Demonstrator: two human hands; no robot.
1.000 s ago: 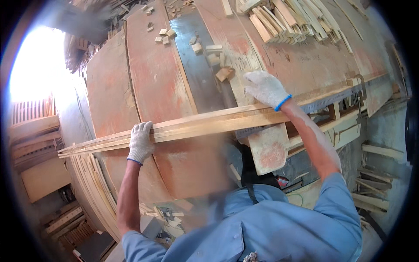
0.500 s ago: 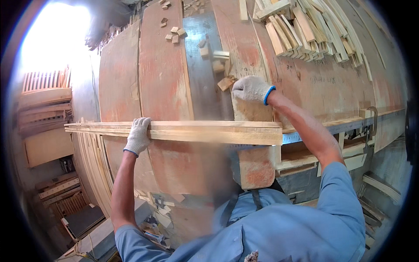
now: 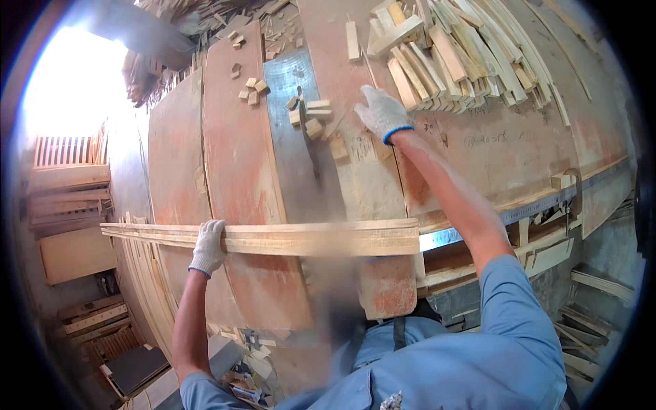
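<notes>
My left hand (image 3: 208, 246), in a pale knitted glove, is wrapped over a bundle of long wooden strips (image 3: 294, 238) lying across the worktable. Beyond the strips' right part, my right hand (image 3: 384, 113) is above the table, gloved with a blue cuff. Its fingers are spread, and nothing shows in them. Just left of it, small wood blocks (image 3: 314, 128) lie around a shiny metal strip (image 3: 281, 78) set into the table. A thin dark upright piece (image 3: 305, 140) rises there. A dark blur hides part of the strips' near side.
A large pile of cut wooden sticks (image 3: 454, 55) lies at the far right. A metal ruler edge (image 3: 529, 213) and a clamp (image 3: 578, 184) are along the right front. Stacked boards (image 3: 68, 178) stand at the left. More small blocks (image 3: 253, 89) lie at the far left.
My right hand has moved away from the block beside it, farther across the table toward the stick pile, and its fingers have spread. My left hand stays on the strips. The view has shifted.
</notes>
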